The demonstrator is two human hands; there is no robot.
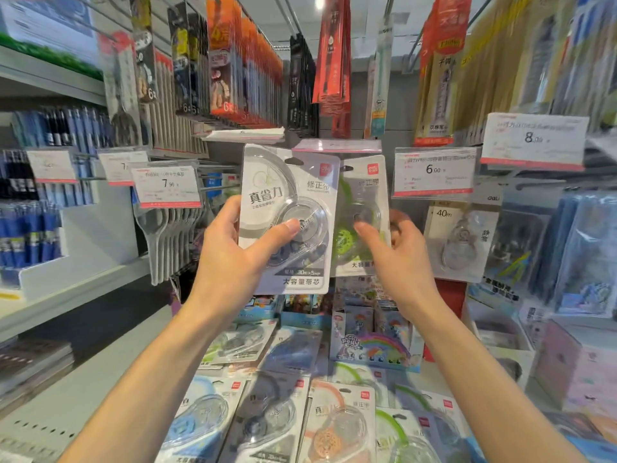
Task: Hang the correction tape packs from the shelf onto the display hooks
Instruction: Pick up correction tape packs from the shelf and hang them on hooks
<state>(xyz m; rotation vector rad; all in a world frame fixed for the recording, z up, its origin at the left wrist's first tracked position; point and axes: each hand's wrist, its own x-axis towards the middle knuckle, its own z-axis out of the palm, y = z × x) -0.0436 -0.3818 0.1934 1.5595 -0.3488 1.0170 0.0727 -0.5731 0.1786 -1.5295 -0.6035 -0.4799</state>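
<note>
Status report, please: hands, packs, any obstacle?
Left hand grips grey pack. Right hand holds green pack at hook. Price tag overhangs the packs' tops.

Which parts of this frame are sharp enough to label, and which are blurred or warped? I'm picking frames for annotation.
Head view: the grey correction tape pack in the left hand is sharp, its print readable; the green pack and right hand are slightly motion-blurred; the edges smear and bend with wide-angle distortion; a ceiling light glares at top.
</note>
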